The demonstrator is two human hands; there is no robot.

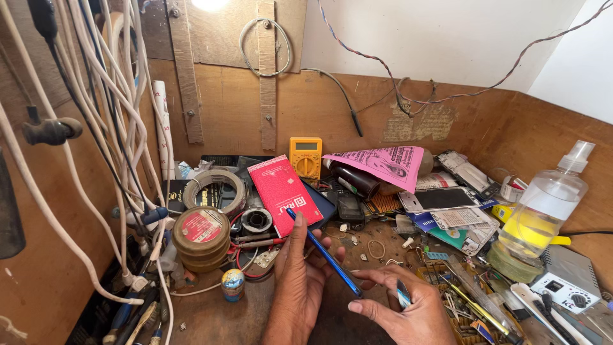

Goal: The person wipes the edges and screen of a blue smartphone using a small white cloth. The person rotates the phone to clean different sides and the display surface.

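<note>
The slim blue-edged phone (324,253), seen edge-on as a thin, glossy slab, lies on a slant between the two hands, its long axis running from upper left, near the red cardboard box (285,192), down to lower right, where it ends at the right hand's fingertips. The left hand (300,281) stands upright on its edge just left of the phone, fingers stretched nearly straight and close together, thumb raised, so the slab rests along the fingers rather than inside a closed grasp. The right hand (401,312) is nearer the lower end: thumb and forefinger are pinched there on the phone's corner, the rest of the fingers loosely curled, and a small pale-blue and white flat piece (403,295) sits tucked in that hand (what it is cannot be told). Under both hands is the worn brown wooden bench (211,313), scuffed and littered with small bits. To the left stands a stack of round brass-coloured tins with a red label (202,237), a roll of tape (216,190) behind it, and white cables (102,128) hanging down the plywood wall. Behind the box is a yellow multimeter (306,156), beside it a pink printed paper (383,164); well to the right stands a clear plastic spray bottle of yellowish liquid (539,217).
</note>
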